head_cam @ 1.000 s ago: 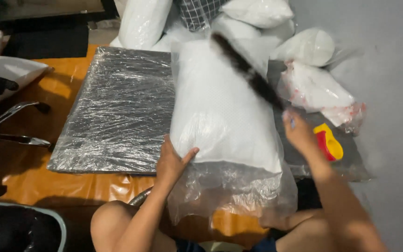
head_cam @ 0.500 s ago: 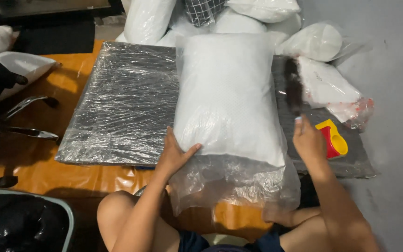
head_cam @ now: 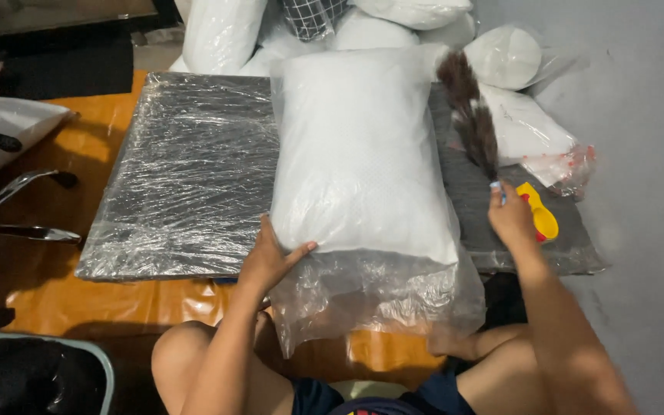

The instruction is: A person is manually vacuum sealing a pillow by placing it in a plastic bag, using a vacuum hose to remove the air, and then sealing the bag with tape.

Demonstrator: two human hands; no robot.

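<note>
My left hand [head_cam: 267, 260] presses flat and open on the white pillow in clear plastic wrap [head_cam: 359, 165], steadying it best while my right hand [head_cam: 510, 219] grips the dark feather duster [head_cam: 470, 115] closed, for light strokes.

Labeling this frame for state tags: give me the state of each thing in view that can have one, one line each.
White pillow in clear plastic bag: lying flat on the board, bag end loose and unsealed.
Dark flat board wrapped in cling film: lying flat, fully wrapped.
Brown feather duster: raised, beside the pillow's right edge.
Left hand: pressing the pillow's lower left corner.
Right hand: closed on the duster handle.
Yellow and red plastic tool: lying idle.
</note>
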